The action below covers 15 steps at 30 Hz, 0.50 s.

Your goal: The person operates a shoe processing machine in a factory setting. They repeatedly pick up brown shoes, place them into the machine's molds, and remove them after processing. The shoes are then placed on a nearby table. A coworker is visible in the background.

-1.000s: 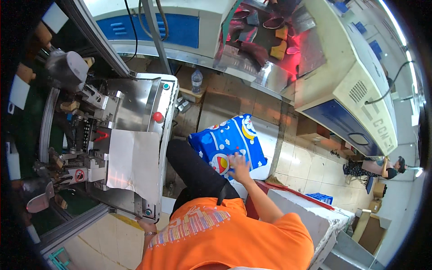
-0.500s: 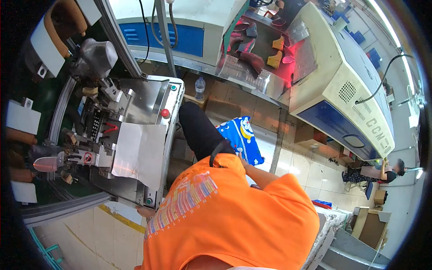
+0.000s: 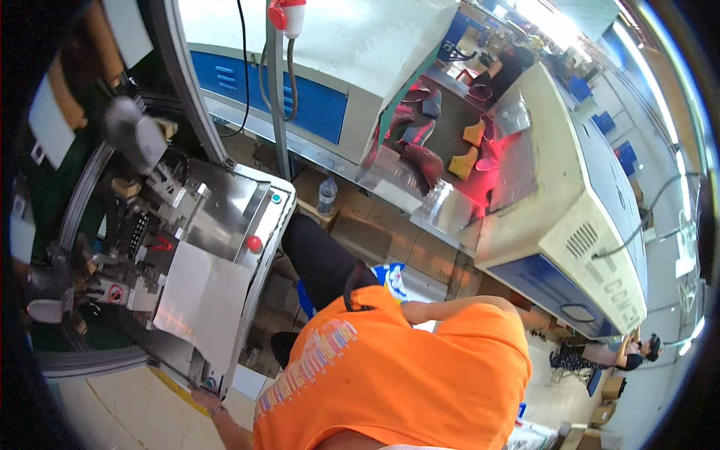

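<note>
The button point(image 3: 254, 244) is red, the cushion point(image 3: 393, 280) patterned blue and white.

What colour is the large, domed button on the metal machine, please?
The domed button is red; head view.

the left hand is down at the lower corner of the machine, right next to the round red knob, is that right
Not quite: the head view shows the left hand at the lower corner of the machine, but next to the small green button. The round red knob sits farther up the same edge.
</note>
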Motion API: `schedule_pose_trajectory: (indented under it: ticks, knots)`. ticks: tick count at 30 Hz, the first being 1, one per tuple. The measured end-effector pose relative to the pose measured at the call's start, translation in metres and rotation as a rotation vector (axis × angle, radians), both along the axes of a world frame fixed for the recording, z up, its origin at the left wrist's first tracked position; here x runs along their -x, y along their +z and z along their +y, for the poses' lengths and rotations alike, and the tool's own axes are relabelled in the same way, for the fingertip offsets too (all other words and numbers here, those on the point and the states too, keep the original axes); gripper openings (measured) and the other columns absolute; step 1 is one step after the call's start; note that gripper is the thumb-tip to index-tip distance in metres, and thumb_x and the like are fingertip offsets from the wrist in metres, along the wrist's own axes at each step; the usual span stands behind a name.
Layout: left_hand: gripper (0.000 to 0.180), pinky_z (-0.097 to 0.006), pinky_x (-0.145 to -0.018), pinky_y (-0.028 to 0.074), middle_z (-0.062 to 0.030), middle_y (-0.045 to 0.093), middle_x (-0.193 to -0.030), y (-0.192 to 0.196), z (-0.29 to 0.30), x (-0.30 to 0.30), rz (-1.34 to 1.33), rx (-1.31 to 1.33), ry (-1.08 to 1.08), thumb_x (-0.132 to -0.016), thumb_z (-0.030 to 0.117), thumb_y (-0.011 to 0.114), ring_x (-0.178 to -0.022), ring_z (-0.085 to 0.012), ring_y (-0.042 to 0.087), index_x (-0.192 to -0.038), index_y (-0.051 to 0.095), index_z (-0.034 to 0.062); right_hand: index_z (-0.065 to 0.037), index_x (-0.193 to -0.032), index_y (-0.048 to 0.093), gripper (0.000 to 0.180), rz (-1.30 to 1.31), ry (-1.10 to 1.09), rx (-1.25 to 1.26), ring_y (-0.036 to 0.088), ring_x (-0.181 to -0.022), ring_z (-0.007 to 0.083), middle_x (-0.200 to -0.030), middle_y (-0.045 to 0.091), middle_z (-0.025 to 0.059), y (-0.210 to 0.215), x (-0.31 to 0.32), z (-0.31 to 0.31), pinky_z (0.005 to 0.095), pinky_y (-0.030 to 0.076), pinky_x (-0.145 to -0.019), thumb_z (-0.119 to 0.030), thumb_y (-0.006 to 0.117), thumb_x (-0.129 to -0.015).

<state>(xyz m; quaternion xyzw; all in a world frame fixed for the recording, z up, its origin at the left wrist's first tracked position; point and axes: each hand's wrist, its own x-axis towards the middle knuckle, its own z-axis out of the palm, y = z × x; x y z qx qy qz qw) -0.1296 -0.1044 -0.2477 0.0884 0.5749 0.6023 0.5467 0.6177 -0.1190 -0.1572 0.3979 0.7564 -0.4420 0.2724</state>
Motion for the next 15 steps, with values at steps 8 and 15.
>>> schedule_pose_trajectory:
  ticks: [8, 15]
  knots:
    - [0.082, -0.052, -0.098, 0.03, -0.0078, 0.035, -0.134, 0.054, -0.043, -0.133, -0.082, 0.483, 0.777, -0.073, 0.071, 0.042, -0.127, -0.0207, 0.027, -0.135, 0.024, 0.0205, -0.001, -0.099, 0.058, 0.026, 0.106, -1.399, -1.481, 0.054, -0.094, 0.0339, -0.101, 0.057, 0.0191, 0.008, -0.231, 0.221, 0.0377, 0.041, -0.083, -0.015, 0.055, -0.078]
    - [0.068, -0.049, -0.086, 0.043, -0.0127, 0.051, -0.116, 0.05, 0.016, -0.135, -0.17, 0.256, 0.867, -0.081, 0.06, 0.038, -0.106, -0.0263, 0.049, -0.124, 0.041, 0.0085, 0.004, -0.096, 0.062, 0.065, -0.399, -1.794, -0.732, 0.055, -0.101, 0.0356, -0.102, 0.059, 0.0243, -0.059, -0.361, 0.35, 0.04, 0.044, -0.084, -0.054, 0.064, -0.067]
